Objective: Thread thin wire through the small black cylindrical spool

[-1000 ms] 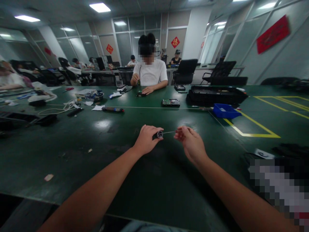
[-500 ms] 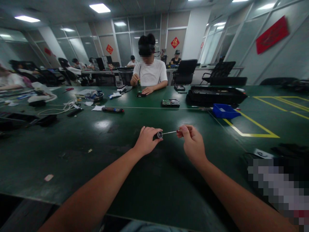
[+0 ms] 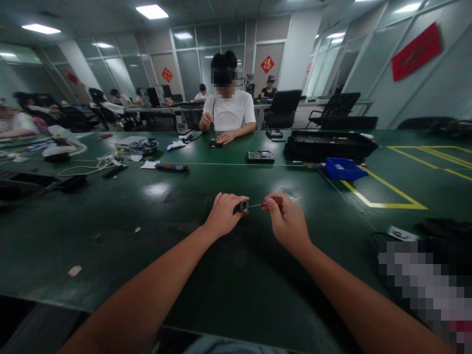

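Note:
My left hand (image 3: 223, 214) is closed around a dark tool handle (image 3: 242, 206) whose round silver end faces right. My right hand (image 3: 285, 221) pinches a thin metal bit (image 3: 255, 205) with a reddish end, its tip right at the handle's opening. Both hands hover just above the green table (image 3: 147, 231).
A person in a white shirt (image 3: 230, 110) sits across the table, working on a small device. A blue tray (image 3: 344, 168), a black case (image 3: 330, 144), a hard drive (image 3: 261, 157), a screwdriver (image 3: 172, 167) and cables (image 3: 92, 164) lie farther back. Yellow floor-style tape (image 3: 383, 196) marks the right side.
My right hand has moved left, bringing the thin bit closer to the handle in my left hand. The left hand has stayed in place.

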{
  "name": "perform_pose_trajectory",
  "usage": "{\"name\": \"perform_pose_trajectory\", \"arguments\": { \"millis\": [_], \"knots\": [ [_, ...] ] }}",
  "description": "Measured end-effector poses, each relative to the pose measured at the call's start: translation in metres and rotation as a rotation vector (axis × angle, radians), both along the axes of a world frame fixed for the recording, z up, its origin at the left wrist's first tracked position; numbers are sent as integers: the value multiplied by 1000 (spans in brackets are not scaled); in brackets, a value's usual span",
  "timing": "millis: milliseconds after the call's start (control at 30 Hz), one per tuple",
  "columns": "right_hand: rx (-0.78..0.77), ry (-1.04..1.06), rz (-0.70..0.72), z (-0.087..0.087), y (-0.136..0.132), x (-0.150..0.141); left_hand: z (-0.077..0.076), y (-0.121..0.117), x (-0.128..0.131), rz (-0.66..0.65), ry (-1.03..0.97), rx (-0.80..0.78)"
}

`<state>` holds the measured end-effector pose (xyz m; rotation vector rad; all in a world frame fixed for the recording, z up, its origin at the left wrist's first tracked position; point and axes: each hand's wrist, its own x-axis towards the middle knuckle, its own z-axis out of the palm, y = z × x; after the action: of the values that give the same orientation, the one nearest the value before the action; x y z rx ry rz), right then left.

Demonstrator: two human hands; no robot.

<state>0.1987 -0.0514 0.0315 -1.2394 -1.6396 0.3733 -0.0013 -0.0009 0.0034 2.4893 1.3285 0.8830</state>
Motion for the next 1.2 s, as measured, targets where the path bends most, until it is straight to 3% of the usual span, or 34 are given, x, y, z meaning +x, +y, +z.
{"name": "perform_pose_trajectory", "arguments": {
  "millis": [533, 767, 1000, 1100, 1200],
  "knots": [
    [6, 110, -2, -1, 0, 0, 0, -1, 1, 15, -23, 0],
    [35, -111, -72, 8, -5, 1, 2, -4, 2, 21, 11, -11],
    [108, -188, 105, 9, -9, 2, 2, -4, 2, 10, 6, -8],
    [63, -65, 89, 5, -7, 2, 2, -4, 2, -8, 9, -12],
    [-37, 252, 77, -2, 0, 0, 2, -3, 1, -10, -34, 1]
  ]
}}
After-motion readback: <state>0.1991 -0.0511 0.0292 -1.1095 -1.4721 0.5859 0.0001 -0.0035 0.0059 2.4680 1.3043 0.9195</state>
